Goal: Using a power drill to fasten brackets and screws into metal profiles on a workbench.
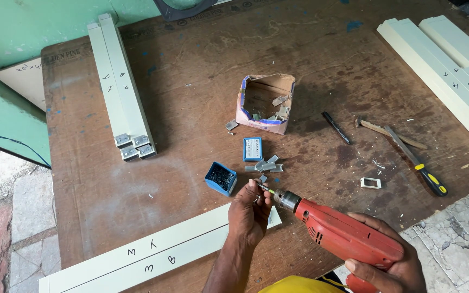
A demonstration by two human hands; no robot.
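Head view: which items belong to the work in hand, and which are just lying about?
In hand:
left hand at the bit
right hand holding the red drill
blue screw box
cream strips

Lying about:
hammer
screwdriver
black pen
cardboard box

The left hand (249,214) covers the near end of the long white profile strips (137,260), and whatever its fingertips pinch at the bit of the red electric drill (343,234) is too small to make out. The right hand (392,260) hides the drill's grip, and the bottom edge cuts off the handle. The strips run out past the lower left corner. The contents of the small blue open box (220,178) read only as a dark tangle. A black ring-shaped object (183,8) is cropped by the top edge.
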